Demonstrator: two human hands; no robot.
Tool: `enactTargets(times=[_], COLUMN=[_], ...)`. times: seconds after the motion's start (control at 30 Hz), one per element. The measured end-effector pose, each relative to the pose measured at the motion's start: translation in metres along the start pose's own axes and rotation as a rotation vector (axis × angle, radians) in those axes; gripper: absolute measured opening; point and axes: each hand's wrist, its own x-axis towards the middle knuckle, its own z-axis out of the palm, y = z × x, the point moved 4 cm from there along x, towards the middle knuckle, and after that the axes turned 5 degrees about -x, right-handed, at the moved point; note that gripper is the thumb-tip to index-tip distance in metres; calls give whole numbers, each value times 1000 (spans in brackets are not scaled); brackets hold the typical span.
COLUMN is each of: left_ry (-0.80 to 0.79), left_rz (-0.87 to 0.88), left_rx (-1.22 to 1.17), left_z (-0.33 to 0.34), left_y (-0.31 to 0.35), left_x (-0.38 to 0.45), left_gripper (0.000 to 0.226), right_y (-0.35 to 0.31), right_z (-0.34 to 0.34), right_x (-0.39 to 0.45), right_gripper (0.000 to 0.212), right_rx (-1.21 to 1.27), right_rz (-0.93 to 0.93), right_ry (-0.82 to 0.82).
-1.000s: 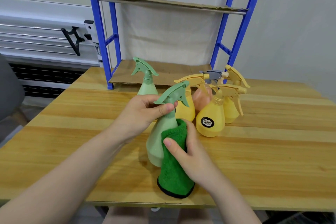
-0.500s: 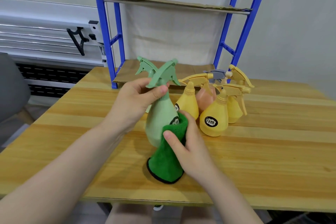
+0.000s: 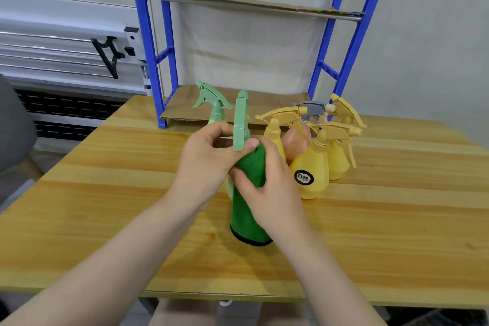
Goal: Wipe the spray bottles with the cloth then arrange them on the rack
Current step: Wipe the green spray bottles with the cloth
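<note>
Left hand (image 3: 205, 164) gripping green spray bottle (image 3: 240, 124) neck | right hand (image 3: 267, 185) fingers curled, pressing green cloth (image 3: 248, 209) round it

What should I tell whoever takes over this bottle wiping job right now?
Left hand grips the green spray bottle by its neck. Right hand holds the green cloth wrapped round its body, mid-wipe above the table.
Waiting on the table: another green bottle, three yellow bottles and a pink one.
Done: none sit on the blue rack.
Left: finish this wipe, wipe the others, rack all six.
</note>
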Motion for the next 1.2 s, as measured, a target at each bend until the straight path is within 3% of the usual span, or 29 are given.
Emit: enactTargets(times=[0.17,0.27,0.53,0.6,0.77,1.0,1.2], left_ry=[72,77,127,116,86,152,143], left_rz=[-37,-81,-182,-150,-29,179,86], left_rx=[-78,-116,-209,-162,-14,306,287], left_z=[-8,-12,-15,-11,4,24,17], left_y=[-1,1,-4,-4,3,7,1], left_x=[5,9,12,9,4,-5,4], left_gripper=[31,24,17,29,29,24,25], right_y=[22,28,36,34,24,9,23], right_z=[5,4,-3,-3,1,6,14], right_x=[-20,-28,-34,-31,-14,14,3], right_gripper=[91,97,94,96,89,38,68], right_rx=[-71,-27,-20,-62,-118,-27,-92], right_rz=[109,108,83,66,37,-78,-76], right_ry=[-56,-65,-76,-78,-31,324,262])
